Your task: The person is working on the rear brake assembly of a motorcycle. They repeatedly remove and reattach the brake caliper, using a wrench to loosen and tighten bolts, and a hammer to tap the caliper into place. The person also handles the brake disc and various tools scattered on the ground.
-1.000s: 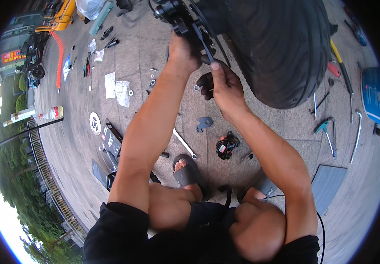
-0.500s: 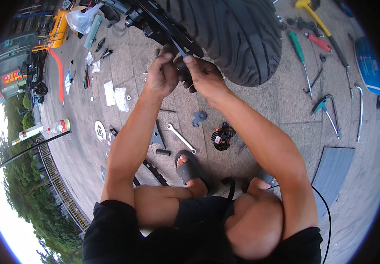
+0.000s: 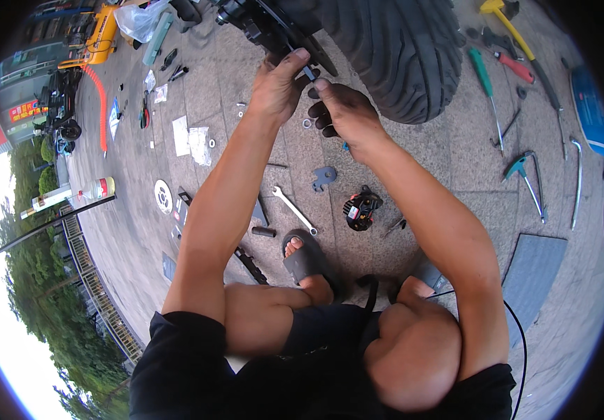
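Observation:
A black machine part (image 3: 263, 24) and a large ribbed tyre (image 3: 403, 63) fill the far middle. At the lower end of the black part, my left hand (image 3: 277, 89) is closed with its thumb on a thin grey metal piece (image 3: 309, 73). From the right, my right hand (image 3: 349, 117) pinches the lower end of that same piece between thumb and fingers, its fingertips blackened. Where the piece runs under the left thumb is hidden. A small metal ring (image 3: 307, 124) lies on the paving below my hands.
On the paving lie a combination spanner (image 3: 294, 210), a grey bracket (image 3: 324, 178), a black caliper-like part (image 3: 362, 208) and a brake disc (image 3: 163, 197). At right are a green screwdriver (image 3: 484, 80), a yellow-handled hammer (image 3: 512, 31) and a blue container (image 3: 591, 112).
My left hand has shifted up and right along the grey piece. My right hand has moved right and slightly down, opening a small gap between the hands. The view has shifted a little.

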`<state>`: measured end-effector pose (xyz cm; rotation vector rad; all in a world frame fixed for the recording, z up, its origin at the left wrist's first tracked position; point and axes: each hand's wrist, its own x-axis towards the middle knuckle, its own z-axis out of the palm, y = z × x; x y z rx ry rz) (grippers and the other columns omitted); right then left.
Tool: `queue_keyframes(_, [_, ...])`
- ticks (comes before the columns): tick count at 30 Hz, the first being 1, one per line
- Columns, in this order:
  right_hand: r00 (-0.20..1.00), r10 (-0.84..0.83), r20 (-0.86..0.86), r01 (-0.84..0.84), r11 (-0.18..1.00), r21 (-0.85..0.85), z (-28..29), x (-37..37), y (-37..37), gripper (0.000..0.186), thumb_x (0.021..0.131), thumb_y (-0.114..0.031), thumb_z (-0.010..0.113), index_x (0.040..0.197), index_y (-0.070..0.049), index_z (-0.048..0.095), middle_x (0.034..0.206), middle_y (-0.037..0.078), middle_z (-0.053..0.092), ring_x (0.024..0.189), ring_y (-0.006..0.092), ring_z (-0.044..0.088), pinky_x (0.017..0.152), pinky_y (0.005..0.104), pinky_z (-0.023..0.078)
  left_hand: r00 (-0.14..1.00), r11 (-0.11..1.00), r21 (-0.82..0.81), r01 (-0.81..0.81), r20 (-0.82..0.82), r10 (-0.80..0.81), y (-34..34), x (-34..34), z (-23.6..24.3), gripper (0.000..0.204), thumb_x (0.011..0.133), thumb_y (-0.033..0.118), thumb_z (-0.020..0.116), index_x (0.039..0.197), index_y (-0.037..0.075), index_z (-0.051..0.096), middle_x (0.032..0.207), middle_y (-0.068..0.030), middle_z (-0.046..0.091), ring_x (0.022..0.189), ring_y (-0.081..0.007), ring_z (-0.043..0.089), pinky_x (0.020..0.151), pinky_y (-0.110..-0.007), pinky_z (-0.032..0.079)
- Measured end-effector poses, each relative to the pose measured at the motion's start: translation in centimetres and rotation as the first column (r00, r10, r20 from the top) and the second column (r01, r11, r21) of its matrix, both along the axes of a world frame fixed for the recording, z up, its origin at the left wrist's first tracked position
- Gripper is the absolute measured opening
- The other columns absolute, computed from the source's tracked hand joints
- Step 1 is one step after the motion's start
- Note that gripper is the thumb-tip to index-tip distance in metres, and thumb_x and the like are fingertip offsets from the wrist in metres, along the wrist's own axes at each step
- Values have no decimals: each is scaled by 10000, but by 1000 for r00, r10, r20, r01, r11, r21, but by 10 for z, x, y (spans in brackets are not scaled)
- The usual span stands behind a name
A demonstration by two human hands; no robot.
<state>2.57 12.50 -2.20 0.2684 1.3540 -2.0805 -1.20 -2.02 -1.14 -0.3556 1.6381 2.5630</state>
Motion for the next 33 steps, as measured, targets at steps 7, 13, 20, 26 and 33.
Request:
queue_keyframes(7, [998, 50, 38, -53, 995, 81, -19, 17, 16, 336, 973, -374, 525, 1018, -65, 649, 780, 31, 645, 636, 91, 558, 560, 242, 438, 999, 998, -43, -42, -3, 42, 5, 2, 0, 351, 790, 77, 727, 1101, 94, 566, 976, -18, 650, 930, -161, 605, 791, -351, 495])
queue_keyframes(13, [922, 364, -133, -261, 836, 482, -27, 57, 58, 350, 976, -353, 524, 1008, -23, 637, 787, 41, 645, 649, 90, 547, 588, 248, 449, 995, 982, -184, -38, -94, 21, 6, 0, 1, 541, 750, 87, 763, 1204, 66, 469, 1039, -33, 636, 981, -164, 612, 835, -358, 494])
queue_keyframes(20, [721, 690, 58, -529, 495, 689, 23, 62, 82, 262, 974, -243, 542, 1089, -23, 623, 862, 33, 662, 736, 91, 576, 666, 242, 474, 969, 957, -233, -173, -214, 123, 10, -13, -20, 848, 650, 134, 863, 1281, -57, 329, 1179, -175, 581, 1100, -228, 576, 977, -361, 464])
queue_keyframes(26, [644, 765, 12, -479, 390, 787, 96, 46, 40, 257, 975, -180, 537, 1168, -17, 585, 960, 49, 659, 825, 91, 589, 709, 242, 479, 989, 940, -325, -101, -136, 59, 1, -10, -26, 1191, 566, 342, 895, 1395, -106, 165, 1324, -270, 475, 1242, -338, 489, 1067, -328, 373])
queue_keyframes(33, [747, 650, -139, -196, 416, 888, 105, 21, 2, 456, 965, -116, 540, 1370, 25, 385, 1064, 93, 621, 847, 90, 576, 712, 208, 475, 987, 968, -236, -90, -151, 55, -9, -3, -20, 1002, 560, 275, 910, 1317, -91, 363, 1247, -234, 563, 1171, -310, 552, 1042, -326, 391])
